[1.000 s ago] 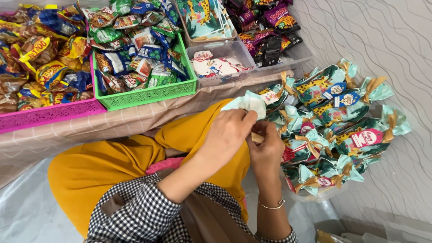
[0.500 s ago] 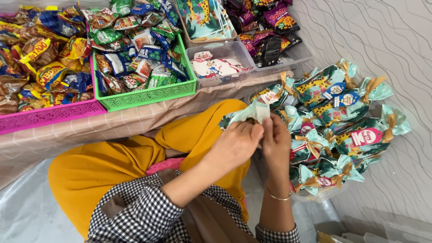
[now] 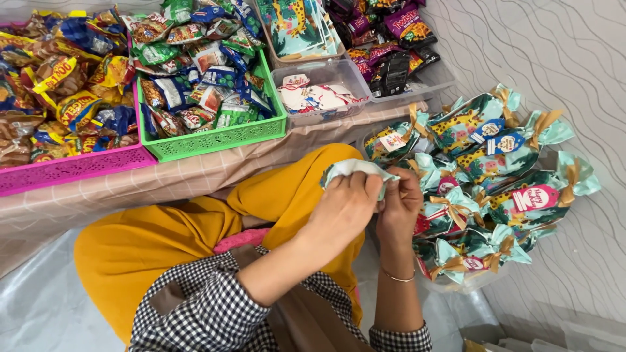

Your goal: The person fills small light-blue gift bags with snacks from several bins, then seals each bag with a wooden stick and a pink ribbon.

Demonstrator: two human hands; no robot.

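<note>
Mint-green goody bag (image 3: pixel 355 169) sits pinched at its gathered top between left hand (image 3: pixel 342 212) and right hand (image 3: pixel 399 205), both seemingly closed on it, beside finished bags (image 3: pixel 495 189).

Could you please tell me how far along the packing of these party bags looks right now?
Done: a pile of filled bags tied with gold ribbon lies to the right. In hand: the left hand and right hand pinch the top of a pale green bag. Left: the pink basket and green basket are full of snack packets.
</note>
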